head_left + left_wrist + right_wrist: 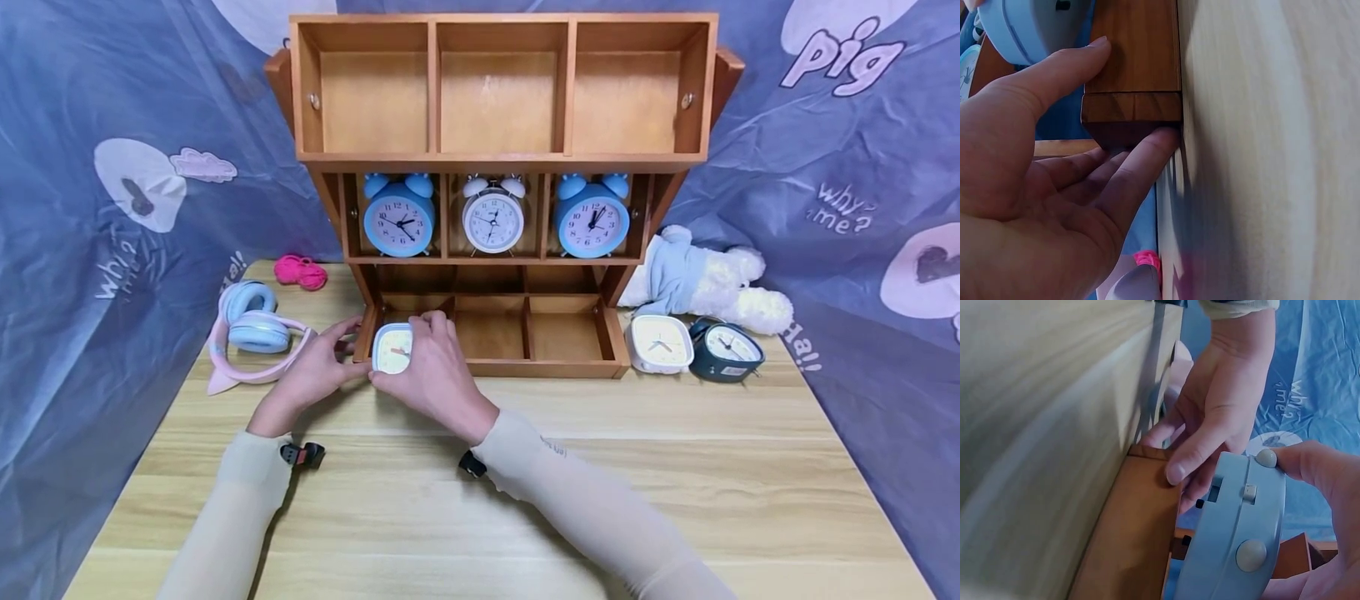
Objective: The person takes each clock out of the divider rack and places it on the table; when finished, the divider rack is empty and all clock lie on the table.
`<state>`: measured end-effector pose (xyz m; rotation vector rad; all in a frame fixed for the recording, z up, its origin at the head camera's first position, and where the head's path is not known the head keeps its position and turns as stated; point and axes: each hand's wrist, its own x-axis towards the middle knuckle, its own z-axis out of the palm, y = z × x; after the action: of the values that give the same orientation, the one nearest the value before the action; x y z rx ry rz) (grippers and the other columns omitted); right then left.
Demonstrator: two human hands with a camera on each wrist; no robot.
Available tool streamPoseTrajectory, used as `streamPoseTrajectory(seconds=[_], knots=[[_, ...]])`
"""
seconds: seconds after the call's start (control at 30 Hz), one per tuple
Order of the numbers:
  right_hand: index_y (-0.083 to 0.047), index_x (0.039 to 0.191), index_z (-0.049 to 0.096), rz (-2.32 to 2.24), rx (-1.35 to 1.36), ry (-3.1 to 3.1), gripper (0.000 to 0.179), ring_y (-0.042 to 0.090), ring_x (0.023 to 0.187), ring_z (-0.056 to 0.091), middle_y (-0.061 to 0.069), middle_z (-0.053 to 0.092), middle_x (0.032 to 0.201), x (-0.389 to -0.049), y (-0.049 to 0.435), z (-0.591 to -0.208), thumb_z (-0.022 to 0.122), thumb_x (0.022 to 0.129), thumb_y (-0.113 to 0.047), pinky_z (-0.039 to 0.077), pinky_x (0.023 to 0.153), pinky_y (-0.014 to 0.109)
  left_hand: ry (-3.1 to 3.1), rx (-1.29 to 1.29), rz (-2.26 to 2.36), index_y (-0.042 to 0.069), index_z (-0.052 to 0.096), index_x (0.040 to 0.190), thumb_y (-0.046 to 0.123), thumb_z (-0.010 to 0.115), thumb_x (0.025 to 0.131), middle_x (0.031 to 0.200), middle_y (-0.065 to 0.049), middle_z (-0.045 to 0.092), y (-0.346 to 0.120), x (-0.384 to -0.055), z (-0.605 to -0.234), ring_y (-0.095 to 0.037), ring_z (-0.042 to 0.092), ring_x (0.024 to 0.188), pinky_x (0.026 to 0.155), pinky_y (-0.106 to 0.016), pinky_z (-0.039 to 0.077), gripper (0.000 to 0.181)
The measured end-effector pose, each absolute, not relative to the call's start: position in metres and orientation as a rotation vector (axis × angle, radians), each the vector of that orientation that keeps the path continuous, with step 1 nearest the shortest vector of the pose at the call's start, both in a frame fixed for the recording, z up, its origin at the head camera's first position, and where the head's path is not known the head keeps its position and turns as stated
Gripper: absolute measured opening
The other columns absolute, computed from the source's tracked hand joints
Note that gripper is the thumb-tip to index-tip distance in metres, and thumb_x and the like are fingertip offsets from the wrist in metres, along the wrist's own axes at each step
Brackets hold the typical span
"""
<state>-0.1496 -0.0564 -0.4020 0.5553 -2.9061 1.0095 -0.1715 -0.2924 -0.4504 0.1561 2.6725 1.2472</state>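
A small light blue square alarm clock [391,350] with a pale face is held by its sides in my right hand [438,371], at the front of the lowest tier's left compartment. In the right wrist view the clock [1235,531] shows its light blue casing and round white knobs, just by the wooden edge. My left hand [322,362] grips the lower left corner of the brown wooden shelf [1135,56]. Its thumb lies on the front board, with the fingers against the end of that board.
Two blue twin-bell clocks and a white one [492,222] stand in the middle tier. Right of the shelf are a white square clock [660,343], a dark green clock [726,350] and a plush toy [697,275]. Headphones [258,333] and pink yarn [300,272] lie left.
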Motion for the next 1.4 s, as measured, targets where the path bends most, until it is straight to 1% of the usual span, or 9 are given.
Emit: streamPoseTrajectory(seconds=[0.13, 0.33, 0.5, 0.6, 0.63, 0.8, 0.93, 1.03, 1.4], knots=[[0.006, 0.154, 0.057, 1.041, 0.554, -2.904, 0.096, 0.03, 0.129, 0.056, 0.018, 0.058, 0.145, -0.142, -0.056, -0.404, 0.094, 0.083, -0.048, 0.06, 0.104, 0.038, 2.673, 0.174, 1.265, 0.0, 0.032, 0.174, 0.012, 0.084, 0.1, 0.171, -0.029, 0.049, -0.293, -0.172, -0.449, -0.05, 0.064, 0.144, 0.109, -0.051, 0.059, 0.091], [0.004, 0.153, 0.058, 1.018, 0.586, -2.906, 0.095, 0.029, 0.129, 0.057, 0.016, 0.059, 0.146, -0.13, -0.057, -0.408, 0.094, 0.082, -0.049, 0.059, 0.105, 0.036, 2.672, 0.172, 1.254, 0.0, 0.03, 0.175, 0.009, 0.082, 0.101, 0.172, -0.03, 0.046, -0.295, -0.173, -0.448, -0.051, 0.062, 0.145, 0.116, -0.061, 0.057, 0.091], [0.004, 0.152, 0.059, 1.022, 0.606, -2.892, 0.094, 0.03, 0.129, 0.059, 0.016, 0.06, 0.147, -0.121, -0.058, -0.41, 0.095, 0.081, -0.048, 0.058, 0.106, 0.037, 2.689, 0.161, 1.22, 0.001, 0.03, 0.175, 0.01, 0.082, 0.102, 0.173, -0.029, 0.046, -0.295, -0.174, -0.448, -0.052, 0.061, 0.146, 0.129, -0.067, 0.042, 0.091], [0.003, 0.151, 0.06, 1.012, 0.616, -2.898, 0.093, 0.031, 0.127, 0.059, 0.016, 0.06, 0.147, -0.116, -0.058, -0.412, 0.095, 0.081, -0.048, 0.058, 0.104, 0.036, 2.678, 0.161, 1.23, 0.001, 0.03, 0.176, 0.01, 0.082, 0.101, 0.173, -0.029, 0.046, -0.295, -0.174, -0.447, -0.052, 0.061, 0.146, 0.129, -0.066, 0.042, 0.091], [0.002, 0.15, 0.06, 1.011, 0.621, -2.9, 0.093, 0.031, 0.127, 0.059, 0.016, 0.06, 0.146, -0.115, -0.058, -0.413, 0.096, 0.081, -0.048, 0.058, 0.104, 0.035, 2.675, 0.161, 1.234, 0.001, 0.03, 0.176, 0.01, 0.082, 0.101, 0.173, -0.029, 0.046, -0.295, -0.174, -0.447, -0.052, 0.061, 0.147, 0.123, -0.065, 0.05, 0.092], [0.0, 0.145, 0.064, 0.956, 0.65, -2.911, 0.087, 0.029, 0.124, 0.058, 0.015, 0.061, 0.139, -0.11, -0.06, -0.42, 0.095, 0.08, -0.049, 0.059, 0.103, 0.033, 2.67, 0.176, 1.25, 0.001, 0.031, 0.175, 0.012, 0.085, 0.1, 0.171, -0.031, 0.048, -0.295, -0.174, -0.447, -0.053, 0.061, 0.146, 0.105, -0.055, 0.064, 0.093], [0.001, 0.146, 0.063, 0.908, 0.66, -2.94, 0.088, 0.028, 0.125, 0.058, 0.015, 0.062, 0.139, -0.108, -0.062, -0.426, 0.094, 0.081, -0.051, 0.059, 0.105, 0.033, 2.66, 0.169, 1.248, 0.002, 0.03, 0.176, 0.018, 0.087, 0.1, 0.171, -0.031, 0.047, -0.294, -0.173, -0.448, -0.054, 0.061, 0.145, 0.091, -0.042, 0.067, 0.096], [0.002, 0.149, 0.062, 0.877, 0.659, -2.967, 0.092, 0.03, 0.129, 0.058, 0.016, 0.061, 0.142, -0.107, -0.063, -0.43, 0.094, 0.082, -0.053, 0.058, 0.11, 0.035, 2.658, 0.162, 1.24, 0.001, 0.03, 0.176, 0.021, 0.088, 0.1, 0.169, -0.032, 0.049, -0.293, -0.172, -0.448, -0.054, 0.062, 0.145, 0.088, -0.039, 0.066, 0.097], [0.001, 0.149, 0.061, 0.896, 0.632, -3.027, 0.091, 0.028, 0.126, 0.057, 0.016, 0.06, 0.146, -0.106, -0.068, -0.438, 0.094, 0.083, -0.052, 0.057, 0.11, 0.035, 2.659, 0.159, 1.223, 0.001, 0.028, 0.176, 0.026, 0.088, 0.1, 0.171, -0.031, 0.048, -0.292, -0.171, -0.448, -0.052, 0.062, 0.146, 0.116, -0.061, 0.056, 0.1]])
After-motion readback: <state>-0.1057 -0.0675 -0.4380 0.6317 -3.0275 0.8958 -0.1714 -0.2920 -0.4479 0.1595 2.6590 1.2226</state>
